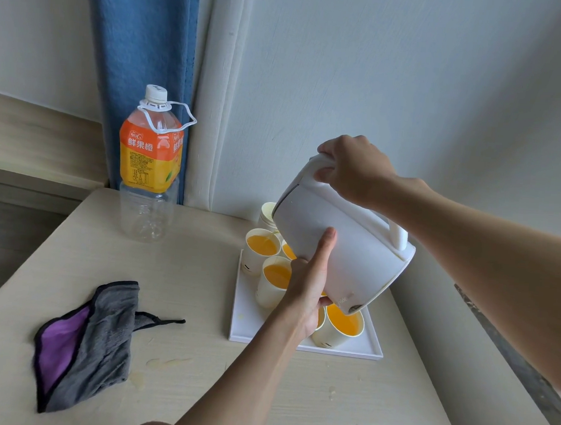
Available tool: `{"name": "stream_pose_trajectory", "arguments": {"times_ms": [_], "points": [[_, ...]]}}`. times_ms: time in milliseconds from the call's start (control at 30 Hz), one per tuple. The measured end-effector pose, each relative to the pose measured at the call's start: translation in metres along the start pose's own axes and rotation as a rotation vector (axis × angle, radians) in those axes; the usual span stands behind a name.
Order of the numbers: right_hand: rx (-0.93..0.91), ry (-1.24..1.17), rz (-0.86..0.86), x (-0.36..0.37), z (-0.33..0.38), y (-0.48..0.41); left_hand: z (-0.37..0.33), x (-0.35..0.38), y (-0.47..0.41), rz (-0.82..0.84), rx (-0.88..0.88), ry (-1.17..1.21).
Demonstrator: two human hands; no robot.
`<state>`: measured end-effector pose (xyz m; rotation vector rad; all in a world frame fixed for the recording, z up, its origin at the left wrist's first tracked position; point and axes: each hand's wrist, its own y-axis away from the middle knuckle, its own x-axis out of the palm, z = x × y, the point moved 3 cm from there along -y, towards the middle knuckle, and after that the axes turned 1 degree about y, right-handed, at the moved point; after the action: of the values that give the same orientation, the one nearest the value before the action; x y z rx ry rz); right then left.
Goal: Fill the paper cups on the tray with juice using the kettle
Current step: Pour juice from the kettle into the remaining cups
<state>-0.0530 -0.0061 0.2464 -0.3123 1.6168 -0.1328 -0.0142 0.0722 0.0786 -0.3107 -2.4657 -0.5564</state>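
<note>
A white kettle (352, 249) is held tilted above the white tray (249, 322), its spout end lowered toward the far cups and its base raised toward the person. The right hand (350, 170) grips the kettle's handle at the upper end, fingers curled round it. The left hand (308, 279) supports the kettle's body from below, one finger lying straight against the side; the remaining fingers are hidden behind the kettle. The tray sits on a pale wooden table (187, 272) and carries several paper cups. The far-left cup (262, 245), the middle cup (275, 276) and the near cup (343, 324) each hold orange juice. A rear cup (267, 213) stands just under the spout end; its contents cannot be determined. Further cups are partly hidden by the kettle and the left hand. A large juice bottle (151, 161), capped and clear in its lower part, stands at the table's far left, near a blue curtain (145, 39). A grey and purple cloth (90, 342) lies crumpled on the near left, with pale wet marks (168, 363) beside it.
</note>
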Motion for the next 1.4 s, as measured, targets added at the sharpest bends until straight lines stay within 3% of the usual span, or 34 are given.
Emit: {"name": "stream_pose_trajectory", "arguments": {"times_ms": [467,833,1400], "points": [[0.217,-0.239,-0.116,-0.005,-0.041,0.029,-0.007,-0.006,-0.011,-0.04,0.083,-0.145],[0.241,-0.095,-0.073,-0.003,-0.051,0.026,0.015,0.014,-0.015,0.105,0.001,-0.121],[0.201,0.018,-0.02,0.002,-0.042,0.017,0.022,0.019,-0.013,0.166,-0.052,-0.085]]}}
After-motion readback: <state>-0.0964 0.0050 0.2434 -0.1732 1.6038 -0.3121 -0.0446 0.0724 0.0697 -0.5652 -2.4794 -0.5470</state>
